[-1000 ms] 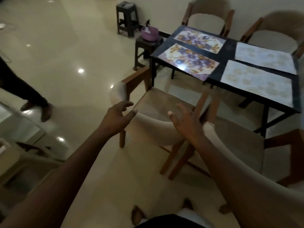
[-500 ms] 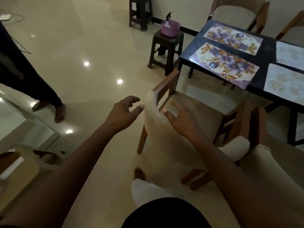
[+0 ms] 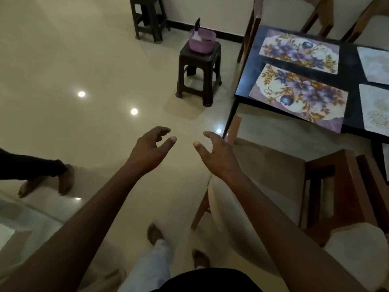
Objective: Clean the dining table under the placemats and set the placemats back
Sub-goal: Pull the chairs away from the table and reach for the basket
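The left grip (image 3: 150,149) and right grip (image 3: 219,155) hover side by side, loosely curled, holding nothing. Floral placemats (image 3: 299,95) lie on the dark worktop (image 3: 351,66); a purple basket (image 3: 202,42) sits on a stool (image 3: 200,70).

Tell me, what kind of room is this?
Most likely a home's dining area: a dark dining table laid with floral placemats, padded wooden chairs around it, and a purple basket on a small stool on the polished floor.

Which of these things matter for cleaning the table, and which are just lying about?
For the job: table, flowered placemats, pale placemats, spray bottle in the purple basket (likely), left hand, right hand, both empty.
Lying about: stool under the basket, far stool, chairs, someone's feet.
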`<state>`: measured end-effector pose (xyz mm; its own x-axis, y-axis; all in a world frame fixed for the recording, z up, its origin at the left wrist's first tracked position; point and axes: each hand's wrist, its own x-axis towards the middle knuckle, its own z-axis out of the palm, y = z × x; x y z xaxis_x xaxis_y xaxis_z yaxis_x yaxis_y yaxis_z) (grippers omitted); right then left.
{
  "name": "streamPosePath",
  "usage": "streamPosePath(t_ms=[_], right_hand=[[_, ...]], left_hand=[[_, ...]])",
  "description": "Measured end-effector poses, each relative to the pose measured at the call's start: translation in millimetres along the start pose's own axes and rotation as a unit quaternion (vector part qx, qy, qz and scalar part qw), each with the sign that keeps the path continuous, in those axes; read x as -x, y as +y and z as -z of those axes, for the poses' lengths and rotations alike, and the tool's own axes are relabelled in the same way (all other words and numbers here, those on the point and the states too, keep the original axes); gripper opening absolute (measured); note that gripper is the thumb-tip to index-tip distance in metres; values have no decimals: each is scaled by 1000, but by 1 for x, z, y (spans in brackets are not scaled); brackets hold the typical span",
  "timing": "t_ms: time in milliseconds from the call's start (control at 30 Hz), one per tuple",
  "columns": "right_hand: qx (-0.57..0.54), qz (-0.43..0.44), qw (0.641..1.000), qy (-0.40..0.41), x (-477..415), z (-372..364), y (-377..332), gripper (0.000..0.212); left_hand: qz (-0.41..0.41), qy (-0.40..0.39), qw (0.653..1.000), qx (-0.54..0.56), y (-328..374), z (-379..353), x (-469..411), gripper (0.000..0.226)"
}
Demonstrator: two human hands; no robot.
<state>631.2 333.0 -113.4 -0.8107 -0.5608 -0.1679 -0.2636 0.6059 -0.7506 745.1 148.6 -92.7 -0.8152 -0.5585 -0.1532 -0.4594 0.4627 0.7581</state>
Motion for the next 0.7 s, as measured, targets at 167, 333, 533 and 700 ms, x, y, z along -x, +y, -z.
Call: streamPosePath(t_ms=[167,333,533,700], right_hand=[[22,-24,999,28,-90,-35,-42,61],[21,-62,996,56,-168,-69,-95,62],[2,-88,993,82,-266,-93,-140,62],[-3,-83,992,99,-373,-98,-164,61]], left_hand=[[-28,-31,999,9,-31,46,-106,45],[-47,-71,996,7,-55,106,-202,46],[-62,-83,995,9,-66,159,-317,45],[-81,-92,992,8,-66,185,-427,45]])
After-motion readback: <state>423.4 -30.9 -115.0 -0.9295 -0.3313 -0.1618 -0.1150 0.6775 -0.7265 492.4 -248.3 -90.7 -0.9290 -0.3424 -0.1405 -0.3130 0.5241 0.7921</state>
